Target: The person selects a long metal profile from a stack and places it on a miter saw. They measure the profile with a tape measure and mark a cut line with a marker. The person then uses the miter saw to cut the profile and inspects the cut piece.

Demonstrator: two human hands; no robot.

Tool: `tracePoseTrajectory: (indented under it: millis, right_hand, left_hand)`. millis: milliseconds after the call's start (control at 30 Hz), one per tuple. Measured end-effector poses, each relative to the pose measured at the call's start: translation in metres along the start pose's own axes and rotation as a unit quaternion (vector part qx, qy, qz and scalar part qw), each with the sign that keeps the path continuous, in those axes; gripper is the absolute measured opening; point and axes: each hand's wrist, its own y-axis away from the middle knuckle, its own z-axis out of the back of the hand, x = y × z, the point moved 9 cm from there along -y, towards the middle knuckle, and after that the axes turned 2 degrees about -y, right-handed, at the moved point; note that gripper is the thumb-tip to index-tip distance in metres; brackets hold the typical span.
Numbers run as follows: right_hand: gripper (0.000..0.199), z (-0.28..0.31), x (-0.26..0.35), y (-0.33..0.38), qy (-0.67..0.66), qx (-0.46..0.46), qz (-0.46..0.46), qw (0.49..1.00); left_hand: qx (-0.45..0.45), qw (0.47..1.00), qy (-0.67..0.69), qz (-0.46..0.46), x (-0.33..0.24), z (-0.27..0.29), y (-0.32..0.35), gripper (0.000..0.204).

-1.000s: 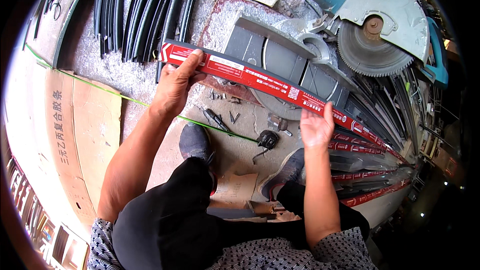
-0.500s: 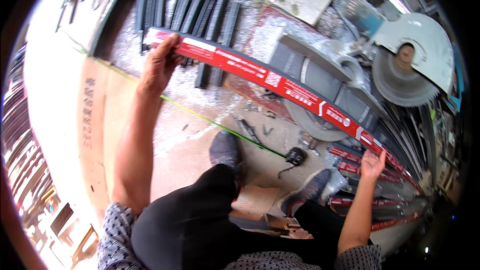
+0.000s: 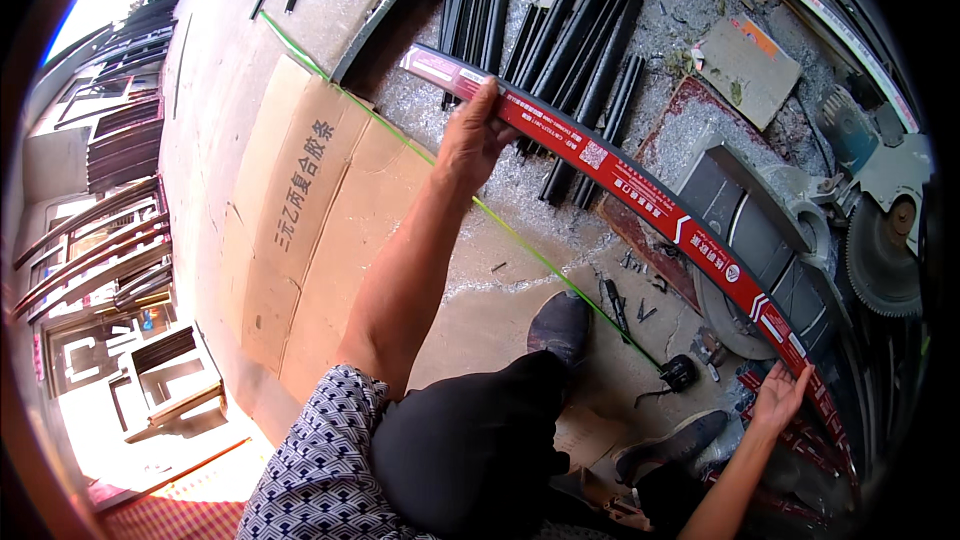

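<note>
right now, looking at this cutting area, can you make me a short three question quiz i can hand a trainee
1. Multiple choice: what does the left hand grip?
A) the circular saw
B) the long red-faced strip
C) the flattened cardboard

2. True or false: the right hand is open, not clenched in a fist.

3. Fill in the blank: the green tape runs out of the black ____.

Key: 1. B; 2. True; 3. tape measure.
</note>
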Motion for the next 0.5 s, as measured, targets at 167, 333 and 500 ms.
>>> tracePoseTrajectory:
  millis: [167, 333, 500]
  right_hand:
    - [0.040, -0.055, -0.067, 0.024, -0.006, 0.044, -0.046, 0.998]
    - [0.038, -0.122, -0.140, 0.055, 0.007, 0.080, -0.084, 0.993]
    - [0.043, -0.182, -0.202, 0.083, 0.013, 0.102, -0.120, 0.987]
  left_hand:
    - [0.108, 0.987, -0.030, 0.118, 0.073, -0.078, 0.049, 0.047]
    - [0.219, 0.957, -0.052, 0.184, 0.130, -0.141, 0.105, 0.051]
    - [0.202, 0.958, -0.070, 0.193, 0.149, -0.158, 0.128, 0.042]
